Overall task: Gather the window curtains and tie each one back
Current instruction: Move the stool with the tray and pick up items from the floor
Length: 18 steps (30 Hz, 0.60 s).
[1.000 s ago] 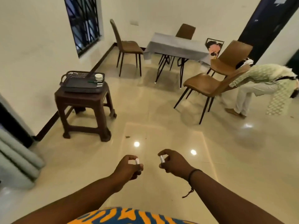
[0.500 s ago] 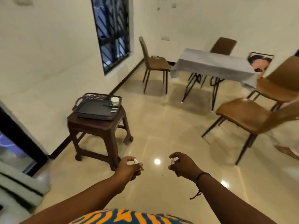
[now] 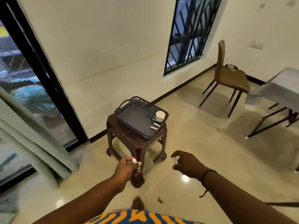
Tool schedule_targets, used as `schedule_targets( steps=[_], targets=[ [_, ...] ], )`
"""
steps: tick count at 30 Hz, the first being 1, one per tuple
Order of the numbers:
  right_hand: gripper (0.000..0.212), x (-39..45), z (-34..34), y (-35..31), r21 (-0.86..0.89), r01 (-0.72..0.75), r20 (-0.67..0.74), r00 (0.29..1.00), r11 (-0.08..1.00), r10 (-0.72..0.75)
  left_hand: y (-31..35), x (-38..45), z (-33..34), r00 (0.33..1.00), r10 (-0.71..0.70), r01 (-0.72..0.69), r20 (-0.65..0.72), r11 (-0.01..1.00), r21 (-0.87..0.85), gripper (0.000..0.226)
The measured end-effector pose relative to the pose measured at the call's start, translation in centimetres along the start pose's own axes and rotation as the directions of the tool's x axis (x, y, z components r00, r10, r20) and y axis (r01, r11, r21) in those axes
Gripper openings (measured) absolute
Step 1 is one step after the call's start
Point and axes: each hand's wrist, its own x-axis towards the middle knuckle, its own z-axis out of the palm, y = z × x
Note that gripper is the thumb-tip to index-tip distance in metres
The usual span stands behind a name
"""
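A pale green curtain hangs in folds at the left, in front of a black-framed glass door, its hem on the floor. My left hand pinches a small white piece between thumb and fingers. My right hand pinches a second small white piece. Both hands are held out low over the floor, near the front leg of a brown stool. Neither hand touches the curtain.
A dark tray on the stool holds a white cup, a green pen and small white pieces. A barred window is in the wall behind. A brown chair and a cloth-covered table stand at the right.
The view has swung left: the stool now sits just ahead, the glass door and curtain have come into view, and the other person has left it. Both hands keep pinching their white pieces.
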Motion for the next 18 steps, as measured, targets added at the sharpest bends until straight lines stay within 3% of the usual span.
schedule_targets(
  steps=[2, 8, 12, 18],
  targets=[
    [0.038, 4.1, -1.3, -0.3, -0.068, 0.006, 0.043, 0.999, 0.998, -0.003, 1.9, 4.1, 1.3, 1.0, -0.007, 0.007, 0.003, 0.999, 0.034, 0.014],
    [0.041, 14.5, -5.3, -1.6, -0.329, 0.118, 0.204, 0.978, 0.937, -0.051, 7.9, 12.9, 4.1, 1.0, -0.001, 0.003, -0.01, 0.991, 0.133, 0.021],
    [0.034, 21.6, -7.3, -2.7, -0.291, 0.17, 0.182, 0.976, 0.941, -0.12, 10.7, 17.4, 4.9, 0.993, -0.085, 0.096, -0.077, 0.984, 0.151, 0.022],
    [0.036, 33.5, -7.8, -2.9, -0.266, 0.373, 0.354, 0.895, 0.889, -0.27, 12.5, 23.2, 7.3, 0.947, -0.209, 0.232, -0.243, 0.97, 0.069, 0.03]
  ],
)
